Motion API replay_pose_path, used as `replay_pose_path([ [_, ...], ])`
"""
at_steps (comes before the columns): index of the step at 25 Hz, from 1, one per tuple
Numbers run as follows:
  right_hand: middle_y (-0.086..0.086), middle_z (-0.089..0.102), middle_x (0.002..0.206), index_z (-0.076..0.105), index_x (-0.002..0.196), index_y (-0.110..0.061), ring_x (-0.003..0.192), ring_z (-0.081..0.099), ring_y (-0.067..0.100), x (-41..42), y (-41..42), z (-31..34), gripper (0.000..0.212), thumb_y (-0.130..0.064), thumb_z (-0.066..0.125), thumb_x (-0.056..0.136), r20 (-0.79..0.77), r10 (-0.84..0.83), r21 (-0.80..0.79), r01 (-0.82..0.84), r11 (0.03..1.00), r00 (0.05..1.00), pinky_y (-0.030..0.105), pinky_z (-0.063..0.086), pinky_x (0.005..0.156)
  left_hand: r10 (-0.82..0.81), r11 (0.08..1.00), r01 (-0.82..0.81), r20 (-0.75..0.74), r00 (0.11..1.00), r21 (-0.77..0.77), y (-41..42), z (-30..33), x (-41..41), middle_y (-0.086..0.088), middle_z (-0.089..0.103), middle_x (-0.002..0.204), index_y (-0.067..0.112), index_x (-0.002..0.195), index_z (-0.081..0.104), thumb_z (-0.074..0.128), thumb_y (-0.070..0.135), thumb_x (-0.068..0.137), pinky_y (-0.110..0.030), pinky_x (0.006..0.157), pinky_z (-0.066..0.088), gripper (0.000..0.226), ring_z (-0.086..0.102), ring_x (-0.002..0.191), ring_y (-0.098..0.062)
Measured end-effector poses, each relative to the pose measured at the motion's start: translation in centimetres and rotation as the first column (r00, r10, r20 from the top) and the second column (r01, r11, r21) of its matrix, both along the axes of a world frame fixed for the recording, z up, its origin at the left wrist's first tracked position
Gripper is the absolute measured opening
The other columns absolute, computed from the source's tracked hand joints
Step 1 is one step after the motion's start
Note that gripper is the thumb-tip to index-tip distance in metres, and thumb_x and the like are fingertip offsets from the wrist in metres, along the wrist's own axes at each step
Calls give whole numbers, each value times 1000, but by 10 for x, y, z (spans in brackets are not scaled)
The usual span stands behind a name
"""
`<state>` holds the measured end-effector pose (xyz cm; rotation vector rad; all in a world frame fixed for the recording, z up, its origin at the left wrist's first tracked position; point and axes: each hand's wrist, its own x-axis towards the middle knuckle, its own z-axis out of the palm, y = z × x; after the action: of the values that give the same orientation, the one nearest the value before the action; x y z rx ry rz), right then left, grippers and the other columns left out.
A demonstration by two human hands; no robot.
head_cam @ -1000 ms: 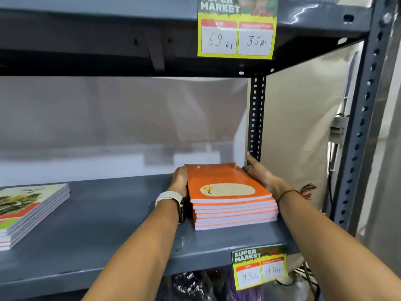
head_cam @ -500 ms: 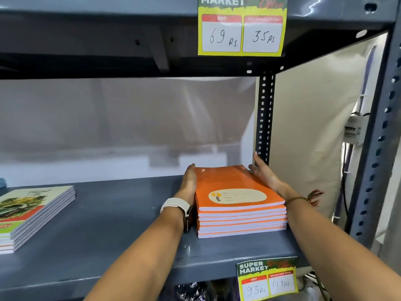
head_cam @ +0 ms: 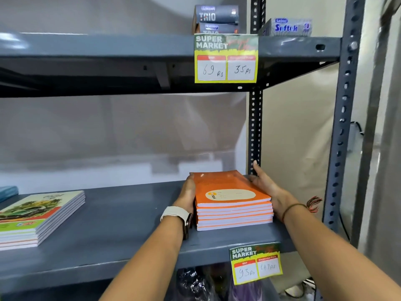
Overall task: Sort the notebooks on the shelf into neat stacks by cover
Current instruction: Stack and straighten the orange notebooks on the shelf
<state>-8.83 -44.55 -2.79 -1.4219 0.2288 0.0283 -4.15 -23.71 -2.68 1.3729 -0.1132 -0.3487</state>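
Note:
A stack of several orange notebooks rests on the grey shelf at its right end. My left hand, with a white watch on the wrist, lies flat against the stack's left side. Along the stack's right side presses my right hand, fingers stretched toward the back post. A second stack of notebooks with green illustrated covers lies at the shelf's left end, apart from both hands.
Perforated steel posts stand just right of the orange stack. The upper shelf carries a price tag and pen boxes. Another price tag hangs on the front edge. A blue item shows at far left.
The view has tilted upward, so the upper shelf's top and its boxes now show. Both hands stay pressed on the orange stack's sides; the stack has not visibly shifted.

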Motion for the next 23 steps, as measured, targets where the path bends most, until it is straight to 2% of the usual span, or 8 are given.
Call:
replay_pose_path([
  [2,13,67,104,57,109,-14,75,65,29,-14,1,-3,76,-79,26,84,23,-10,73,8,997,1000,37,55,68,-28,1000,28,-16,999,-11,2,-2,-11,0,57,37,17,59,47,29,41,102,-16,38,43,53,55,29,-14],
  [4,14,67,102,60,114,-12,82,65,30,-26,1,-8,81,-80,30,82,66,-7,123,-1,992,998,39,52,78,-50,998,49,-36,998,-33,2,-5,-23,-1,59,38,15,61,48,26,44,102,-16,38,45,54,56,29,-15],
  [9,14,72,93,64,108,-13,73,71,28,-43,11,-13,75,-77,31,85,124,-34,109,21,994,992,39,59,67,-39,996,36,-46,998,-81,1,-10,-34,-3,67,48,15,61,47,24,45,102,-23,47,46,56,65,41,-16],
  [15,17,70,108,63,114,-13,86,68,33,-41,14,-12,78,-79,38,82,119,-118,97,106,990,986,47,55,82,-95,990,89,-52,994,-108,0,-9,-35,-10,69,56,12,81,60,20,54,100,-31,60,51,61,64,62,-29],
  [17,14,72,102,67,108,-14,84,69,31,-44,19,-15,78,-81,43,77,118,-181,35,178,983,976,44,56,80,-136,987,133,-36,990,-86,3,-8,-41,-10,72,60,12,91,61,20,59,98,-32,62,53,63,64,68,-29],
  [19,8,69,115,65,119,-15,103,66,29,-51,26,-22,87,-83,55,67,171,-252,-119,274,954,953,46,51,96,-168,985,169,25,985,-36,9,-9,-49,-7,75,65,13,96,64,26,64,94,-32,65,54,64,67,73,-29],
  [21,1,65,122,58,126,-14,113,61,24,-66,32,-25,78,-69,66,71,274,-264,-267,337,903,925,42,45,104,-154,984,132,195,969,120,15,-17,-51,-3,78,88,20,106,66,44,76,80,-34,78,58,65,72,89,-26],
  [23,0,72,109,62,115,-9,100,68,20,-79,28,-28,60,-51,76,74,301,-208,-379,316,869,931,35,51,96,-159,944,32,367,917,328,24,-29,-53,9,75,106,34,113,63,66,82,53,-39,96,52,77,69,104,-18],
])
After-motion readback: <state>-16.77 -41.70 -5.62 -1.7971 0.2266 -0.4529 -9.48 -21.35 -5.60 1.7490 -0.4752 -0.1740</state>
